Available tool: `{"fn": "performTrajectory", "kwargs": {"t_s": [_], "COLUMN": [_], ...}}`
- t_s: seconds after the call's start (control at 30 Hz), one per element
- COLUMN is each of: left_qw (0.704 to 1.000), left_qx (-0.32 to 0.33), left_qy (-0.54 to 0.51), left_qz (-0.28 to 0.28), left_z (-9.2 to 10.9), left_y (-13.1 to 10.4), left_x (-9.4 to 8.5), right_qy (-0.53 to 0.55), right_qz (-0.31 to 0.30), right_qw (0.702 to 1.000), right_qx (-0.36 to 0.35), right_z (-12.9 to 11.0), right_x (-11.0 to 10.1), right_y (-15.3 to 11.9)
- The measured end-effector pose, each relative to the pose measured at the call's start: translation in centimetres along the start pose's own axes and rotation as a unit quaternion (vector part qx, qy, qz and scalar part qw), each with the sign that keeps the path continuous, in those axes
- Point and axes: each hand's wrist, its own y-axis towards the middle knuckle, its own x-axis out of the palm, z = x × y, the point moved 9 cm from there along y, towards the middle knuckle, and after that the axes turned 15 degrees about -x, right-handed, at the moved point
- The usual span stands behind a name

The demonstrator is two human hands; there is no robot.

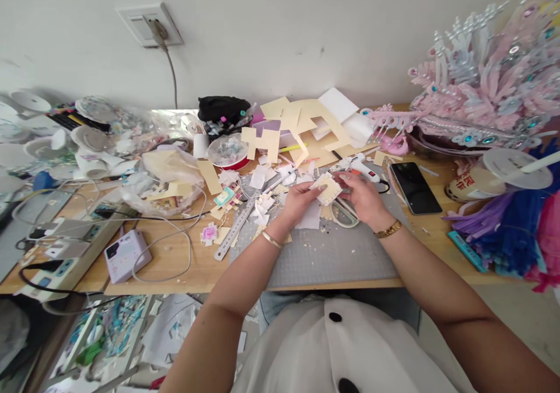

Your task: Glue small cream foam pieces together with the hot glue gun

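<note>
A small cream-coloured square piece [326, 189] is held up over the grey cutting mat [332, 259]. My left hand [301, 199] pinches its left edge between thumb and fingers. At the piece's right side is my right hand [359, 193], its fingers bent against the edge. Scissors [344, 213] with pale handles lie on the mat just below the hands. Behind my right hand rests a white glue gun [367, 170]. Paper scraps [262, 206] and a metal ruler [236, 228] lie to the left.
Cut cream card [321, 127] is piled at the back. A black phone [415, 188], a drink cup [476, 183] and pink beaded ornaments [485, 90] stand right. Cables, a power strip [79, 253] and a lilac box [126, 255] occupy the left.
</note>
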Motion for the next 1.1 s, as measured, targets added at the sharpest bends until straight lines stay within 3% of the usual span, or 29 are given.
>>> {"fn": "performTrajectory", "kwargs": {"t_s": [0.17, 0.5, 1.1], "left_qw": [0.999, 0.998, 0.999], "left_qx": [-0.019, -0.045, -0.026], "left_qy": [0.011, -0.002, -0.005], "left_qz": [-0.044, -0.035, -0.031], "left_z": [-0.3, -0.4, -0.1], "left_y": [-0.1, -0.3, -0.2], "left_x": [0.6, 0.5, 0.5], "right_qy": [0.010, 0.022, 0.020], "right_qz": [-0.006, -0.012, -0.007], "right_qw": [0.999, 0.999, 0.999], "right_qx": [0.030, 0.041, 0.046], "right_z": [0.9, 1.2, 0.9], "right_x": [0.2, 0.3, 0.5], "right_y": [-0.1, -0.1, -0.2]}}
